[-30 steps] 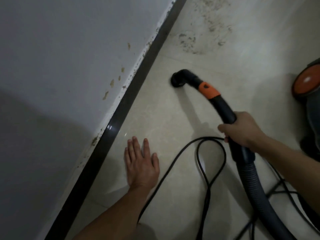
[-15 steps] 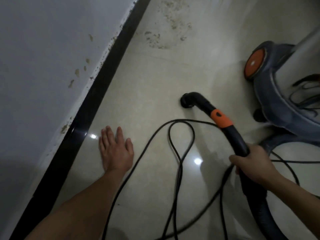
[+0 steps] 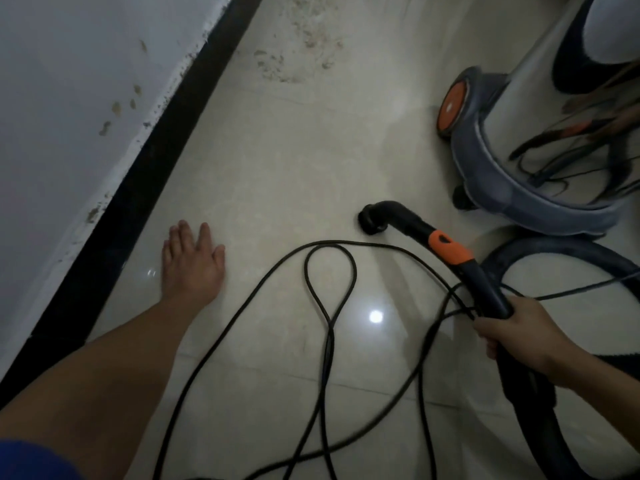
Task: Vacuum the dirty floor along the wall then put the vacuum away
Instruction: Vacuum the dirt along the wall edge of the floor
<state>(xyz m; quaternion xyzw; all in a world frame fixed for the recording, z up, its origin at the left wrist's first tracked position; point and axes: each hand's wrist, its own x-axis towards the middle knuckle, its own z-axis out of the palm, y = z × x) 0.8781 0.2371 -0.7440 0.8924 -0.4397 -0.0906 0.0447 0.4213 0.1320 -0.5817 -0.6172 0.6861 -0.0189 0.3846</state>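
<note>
Black curved plastic hose handle [image 3: 450, 252] with orange collar, gripped by the right hand [image 3: 519, 336], fingers wrapped round it, tip down on the glossy cream tile floor [image 3: 277, 150] beside the grey-blue steel canister vacuum [image 3: 512, 174]. Left hand [image 3: 194, 265] spread flat on the tiles near the black skirting [image 3: 138, 188]. Loose black cord [image 3: 327, 341] looped between. Brown dirt patch [image 3: 298, 46] farther along the skirting.

Bare floor [image 3: 277, 150] ran open between baseboard [image 3: 145, 188] and canister [image 3: 502, 188], up to the dirt patch [image 3: 294, 60]. Flat left hand [image 3: 192, 265] lay near baseboard, narrowing that lane. Looped cord [image 3: 326, 344] sprawled mid-floor between left hand and wand [image 3: 485, 285], crossing at wand by right hand [image 3: 519, 330]. On right, canister and hose [image 3: 554, 247] walled off the side; nozzle [image 3: 372, 220] sat on floor near canister base.
</note>
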